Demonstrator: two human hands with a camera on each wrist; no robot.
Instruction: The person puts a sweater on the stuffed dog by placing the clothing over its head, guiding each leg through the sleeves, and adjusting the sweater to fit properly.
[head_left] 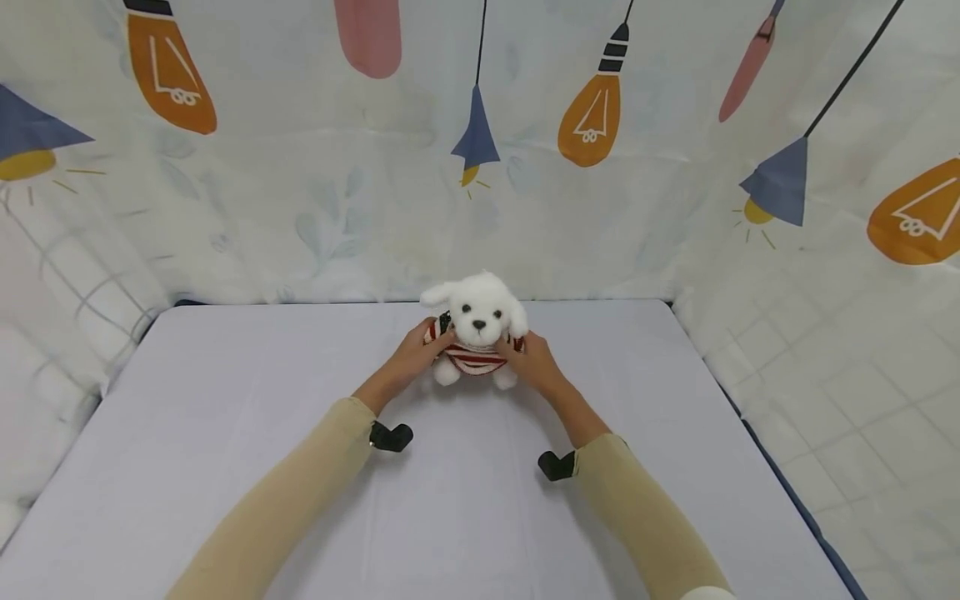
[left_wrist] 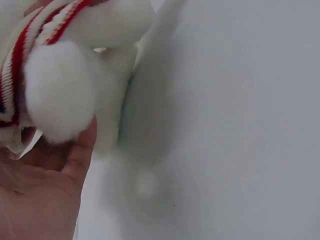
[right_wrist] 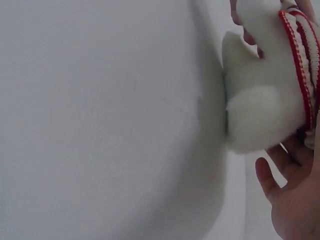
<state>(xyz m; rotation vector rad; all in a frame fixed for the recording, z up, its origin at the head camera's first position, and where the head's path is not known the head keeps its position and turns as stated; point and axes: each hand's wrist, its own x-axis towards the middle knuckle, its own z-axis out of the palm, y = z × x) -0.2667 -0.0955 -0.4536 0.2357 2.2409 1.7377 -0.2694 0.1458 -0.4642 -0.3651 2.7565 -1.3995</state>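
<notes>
A white plush dog (head_left: 480, 312) in a red, white and dark striped knit sweater sits upright near the table's far edge, facing me. My left hand (head_left: 411, 350) grips its side on the left, thumb in front. From the other side my right hand (head_left: 534, 362) grips it, the thumb over the sweater's front. In the left wrist view, the fingers (left_wrist: 85, 140) reach beside a round fluffy paw (left_wrist: 60, 92). The right wrist view shows the toy's white underside (right_wrist: 255, 117) close to the table, with the little finger held apart from it.
A white-covered table (head_left: 450, 500) spreads out below. Behind it hangs a pale curtain (head_left: 405, 208) printed with lamps and bulbs, and more sheeting (head_left: 840, 375) lines the sides. A dark wrist-mounted piece (head_left: 392, 437) sticks out at the left cuff, another (head_left: 557, 467) at the right.
</notes>
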